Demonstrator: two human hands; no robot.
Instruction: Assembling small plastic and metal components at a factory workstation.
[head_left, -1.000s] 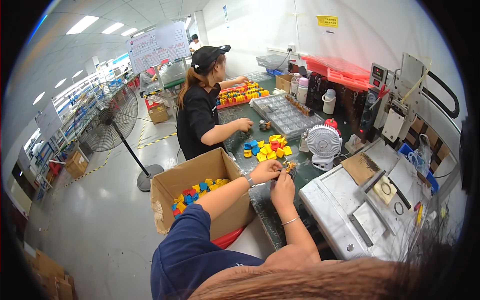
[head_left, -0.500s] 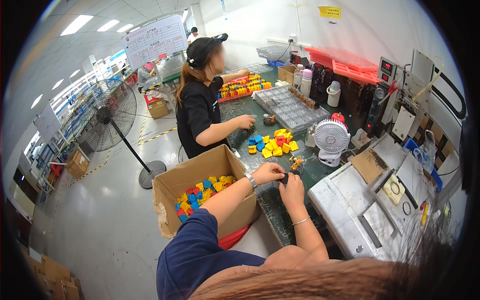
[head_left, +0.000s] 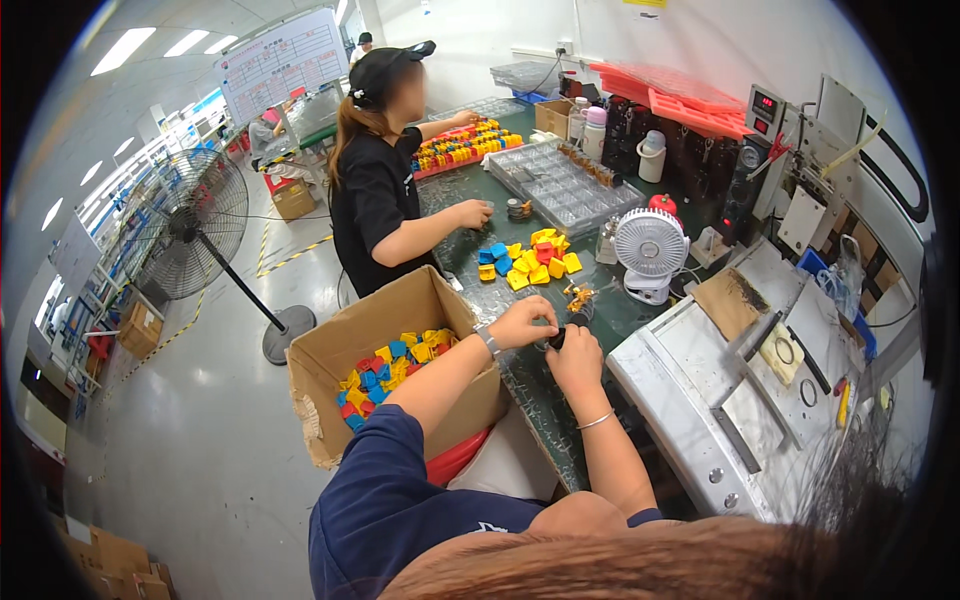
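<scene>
My two hands meet over the near part of the green bench. My right hand (head_left: pixel 577 358) pinches a small black part (head_left: pixel 556 338) between thumb and fingers; its exact kind is too small to tell. Just left of it, my left hand (head_left: pixel 524 322) is closed, fingertips pinched together by the black part; what they hold, if anything, I cannot make out. Small gold-coloured metal pieces (head_left: pixel 578 296) lie just beyond my hands, next to dark rounded items partly hidden by my right hand. Farther off rests a pile of yellow, blue and red plastic pieces (head_left: pixel 530 262).
A cardboard box (head_left: pixel 330 375) of coloured pieces stands under my left arm. A white fan (head_left: pixel 650 250) and a metal machine table (head_left: pixel 690 440) are at the right. Beyond the pile lies a clear compartment tray (head_left: pixel 545 190). A co-worker (head_left: pixel 375 190) works at the far left.
The whole view has shifted, moving the scene left and slightly up. My hands stay close together, and the black part now shows more plainly at my right fingertips.
</scene>
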